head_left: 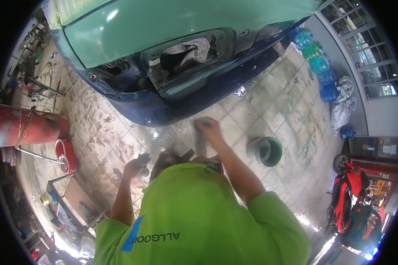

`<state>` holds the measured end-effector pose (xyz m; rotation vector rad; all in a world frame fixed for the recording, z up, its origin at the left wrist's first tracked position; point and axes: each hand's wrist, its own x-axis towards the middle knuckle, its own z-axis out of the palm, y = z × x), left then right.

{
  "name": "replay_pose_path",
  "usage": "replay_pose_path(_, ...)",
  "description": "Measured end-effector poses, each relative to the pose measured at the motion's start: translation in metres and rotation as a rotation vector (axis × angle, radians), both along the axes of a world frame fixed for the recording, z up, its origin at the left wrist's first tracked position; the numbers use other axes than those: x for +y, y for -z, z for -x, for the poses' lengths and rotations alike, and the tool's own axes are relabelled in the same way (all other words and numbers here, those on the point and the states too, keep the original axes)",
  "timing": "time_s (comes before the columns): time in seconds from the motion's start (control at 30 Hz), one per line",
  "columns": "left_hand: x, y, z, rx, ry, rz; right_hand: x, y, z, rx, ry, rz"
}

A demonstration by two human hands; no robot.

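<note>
Facing dark-blue car bumper (pixel 139 108), we see it ahead of both hands, long axis running from left toward upper right. Right hand (pixel 211 131) nearer, by bumper's lower edge, fingers curled (blurred; we cannot tell if pinching). Left hand (pixel 134 168) farther back, at small dark object (pixel 142 159), grip unclear.

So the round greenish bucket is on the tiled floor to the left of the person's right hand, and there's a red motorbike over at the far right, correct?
Not quite: the head view shows the bucket to the right of the person's right hand. It is on the tiled floor, and the red motorbike is at the far right.
</note>
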<state>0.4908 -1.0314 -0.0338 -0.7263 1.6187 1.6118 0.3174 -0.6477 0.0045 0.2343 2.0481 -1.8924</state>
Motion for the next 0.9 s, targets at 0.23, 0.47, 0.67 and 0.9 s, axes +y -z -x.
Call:
replay_pose_path(0.23,0.045,-0.119,0.036,0.401,0.131,0.057,0.287,0.03,-0.025,-0.297,0.412,-0.753)
replay_pose_path(0.47,0.167,-0.203,0.119,0.413,0.294,0.079,0.072,-0.017,-0.031,-0.517,-0.137,0.606)
replay_pose_path(0.67,0.169,-0.236,0.119,1.212,0.124,0.239,0.004,-0.154,0.033,-0.114,0.21,0.87)
replay_pose_path(0.9,0.053,-0.198,0.044,0.714,-0.371,0.243,-0.04,-0.289,0.134,0.353,0.425,0.957)
